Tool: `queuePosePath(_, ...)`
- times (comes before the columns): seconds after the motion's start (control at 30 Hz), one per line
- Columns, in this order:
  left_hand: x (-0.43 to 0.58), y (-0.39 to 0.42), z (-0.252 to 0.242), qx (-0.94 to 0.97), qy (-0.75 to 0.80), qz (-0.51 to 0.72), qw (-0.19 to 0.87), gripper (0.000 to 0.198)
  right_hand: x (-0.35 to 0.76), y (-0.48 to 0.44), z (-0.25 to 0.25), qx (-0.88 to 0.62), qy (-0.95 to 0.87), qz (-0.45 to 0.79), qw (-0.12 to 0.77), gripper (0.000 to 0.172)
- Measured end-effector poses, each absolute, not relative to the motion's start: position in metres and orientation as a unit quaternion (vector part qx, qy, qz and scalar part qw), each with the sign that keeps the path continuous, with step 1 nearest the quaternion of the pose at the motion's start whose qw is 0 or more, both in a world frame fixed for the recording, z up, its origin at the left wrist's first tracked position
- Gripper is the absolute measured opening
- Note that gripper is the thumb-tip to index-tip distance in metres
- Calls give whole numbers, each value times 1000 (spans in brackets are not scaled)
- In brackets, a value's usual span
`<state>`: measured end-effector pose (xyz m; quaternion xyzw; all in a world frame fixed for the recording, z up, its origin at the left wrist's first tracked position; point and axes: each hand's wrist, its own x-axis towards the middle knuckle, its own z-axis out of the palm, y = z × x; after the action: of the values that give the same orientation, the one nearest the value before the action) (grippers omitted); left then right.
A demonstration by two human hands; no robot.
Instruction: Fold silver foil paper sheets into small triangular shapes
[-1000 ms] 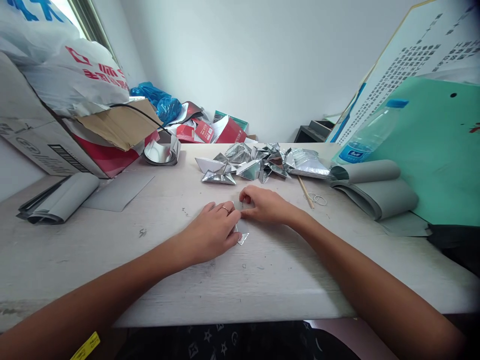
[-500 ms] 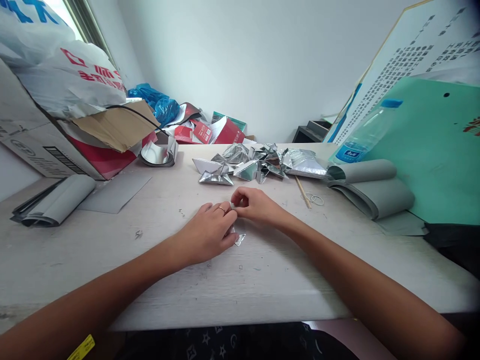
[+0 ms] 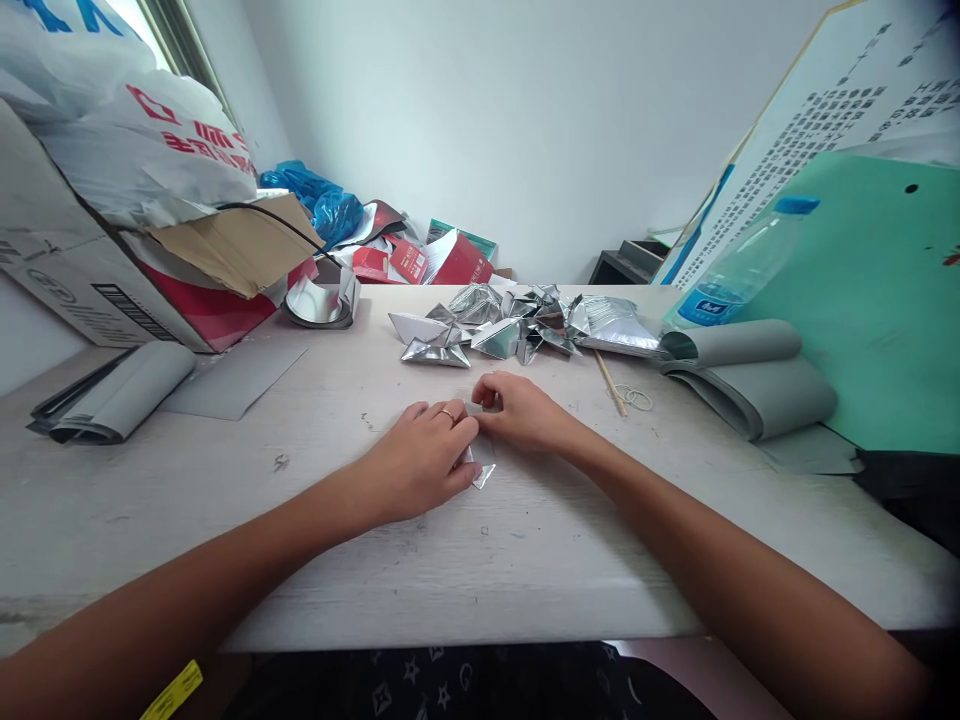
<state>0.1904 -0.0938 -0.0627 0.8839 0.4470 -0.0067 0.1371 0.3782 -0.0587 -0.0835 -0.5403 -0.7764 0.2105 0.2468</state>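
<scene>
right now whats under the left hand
Under the left hand a folded piece of silver foil shows at its fingertips, on the pale table; whatever lies beneath the palm is covered.

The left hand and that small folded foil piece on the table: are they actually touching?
Touching. The head view shows the folded foil piece running in under the fingertips of the left hand, with no gap between them.
</scene>
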Motion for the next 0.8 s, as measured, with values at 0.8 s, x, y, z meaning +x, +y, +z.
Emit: queuePosePath(0.8, 189, -94, -64, 896, 433, 0, 97, 55, 368, -59, -91, -570, -760, 131, 283, 19)
